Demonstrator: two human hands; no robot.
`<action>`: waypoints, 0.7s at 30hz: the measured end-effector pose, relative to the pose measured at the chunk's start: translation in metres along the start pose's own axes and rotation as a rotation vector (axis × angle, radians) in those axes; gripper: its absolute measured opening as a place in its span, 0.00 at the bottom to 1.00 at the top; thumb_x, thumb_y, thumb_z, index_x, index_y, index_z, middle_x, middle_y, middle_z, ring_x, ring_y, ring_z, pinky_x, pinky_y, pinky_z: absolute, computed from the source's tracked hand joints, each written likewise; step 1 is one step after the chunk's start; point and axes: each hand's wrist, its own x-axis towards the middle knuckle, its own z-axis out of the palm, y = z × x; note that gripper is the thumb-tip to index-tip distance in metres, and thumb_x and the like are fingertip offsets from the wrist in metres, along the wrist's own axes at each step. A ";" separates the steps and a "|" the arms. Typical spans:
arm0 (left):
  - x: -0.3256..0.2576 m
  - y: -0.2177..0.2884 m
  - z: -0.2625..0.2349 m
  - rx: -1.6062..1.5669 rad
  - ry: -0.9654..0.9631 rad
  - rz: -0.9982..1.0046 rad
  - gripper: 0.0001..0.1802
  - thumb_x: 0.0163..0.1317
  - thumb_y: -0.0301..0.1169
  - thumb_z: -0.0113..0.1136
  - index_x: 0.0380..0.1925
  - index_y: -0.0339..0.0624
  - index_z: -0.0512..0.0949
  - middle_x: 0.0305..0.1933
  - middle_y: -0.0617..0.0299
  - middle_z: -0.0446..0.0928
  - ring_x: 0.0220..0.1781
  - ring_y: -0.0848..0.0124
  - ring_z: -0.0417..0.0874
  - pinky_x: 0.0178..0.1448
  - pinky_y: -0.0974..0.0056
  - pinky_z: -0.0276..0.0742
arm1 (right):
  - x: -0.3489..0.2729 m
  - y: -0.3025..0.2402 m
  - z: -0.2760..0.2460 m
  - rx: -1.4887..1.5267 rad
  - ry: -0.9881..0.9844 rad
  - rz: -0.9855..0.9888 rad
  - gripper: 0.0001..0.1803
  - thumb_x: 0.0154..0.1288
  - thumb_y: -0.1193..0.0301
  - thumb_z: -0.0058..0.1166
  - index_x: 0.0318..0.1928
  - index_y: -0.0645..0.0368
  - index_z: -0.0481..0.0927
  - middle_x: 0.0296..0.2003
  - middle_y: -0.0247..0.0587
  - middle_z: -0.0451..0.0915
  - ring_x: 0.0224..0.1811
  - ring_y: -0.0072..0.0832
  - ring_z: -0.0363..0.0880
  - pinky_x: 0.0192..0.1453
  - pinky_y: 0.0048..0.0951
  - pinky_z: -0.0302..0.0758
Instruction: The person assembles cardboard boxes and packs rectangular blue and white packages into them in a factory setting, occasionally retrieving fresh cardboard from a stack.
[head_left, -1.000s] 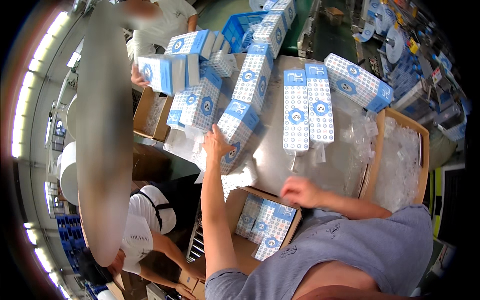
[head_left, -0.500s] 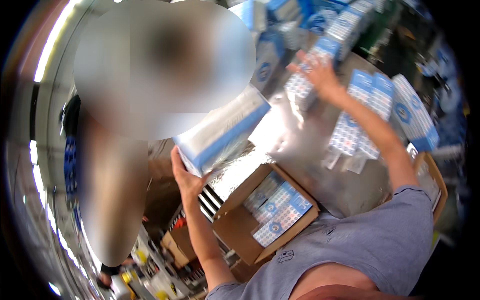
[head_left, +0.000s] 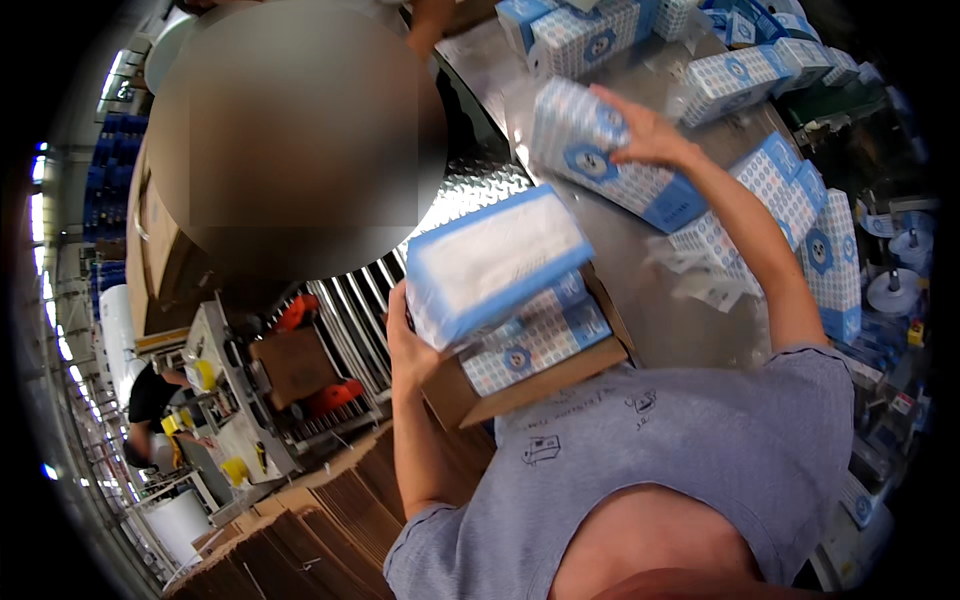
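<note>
The left hand grips the left end of a film-wrapped blue-and-white pack above an open cardboard carton, which holds patterned packs. The right hand clasps a patterned rectangular pack by the metal tabletop's left edge, fingers spread across it; whether it touches the surface cannot be told.

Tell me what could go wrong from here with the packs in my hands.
The blue-and-white, film-wrapped rectangular pack in your left hand might slip: that hand alone seems to support it, near one end. It could also catch the open brown cardboard carton beneath it. The circle-patterned white-and-blue rectangular pack in your right hand may knock the similar packs nearby.
</note>
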 end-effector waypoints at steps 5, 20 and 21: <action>-0.001 -0.075 0.040 0.792 -0.049 0.064 0.42 0.37 0.26 0.76 0.59 0.41 0.71 0.52 0.50 0.74 0.57 0.49 0.75 0.55 0.45 0.75 | -0.006 -0.055 -0.049 0.785 0.219 0.102 0.55 0.48 0.73 0.76 0.75 0.52 0.58 0.65 0.52 0.72 0.67 0.40 0.73 0.64 0.38 0.77; -0.066 -0.136 0.041 0.490 -0.465 0.129 0.42 0.51 0.29 0.71 0.69 0.40 0.65 0.70 0.40 0.66 0.73 0.40 0.63 0.75 0.44 0.62 | -0.033 -0.177 0.286 -0.439 -0.240 -0.349 0.45 0.53 0.74 0.63 0.71 0.23 0.69 0.60 0.48 0.76 0.65 0.42 0.71 0.70 0.56 0.59; -0.065 -0.130 0.029 0.391 -0.399 0.120 0.39 0.53 0.25 0.68 0.68 0.39 0.67 0.68 0.40 0.68 0.72 0.41 0.65 0.74 0.45 0.64 | -0.022 -0.171 0.287 -0.289 -0.319 -0.210 0.40 0.53 0.73 0.62 0.68 0.28 0.72 0.59 0.49 0.77 0.66 0.42 0.72 0.71 0.55 0.60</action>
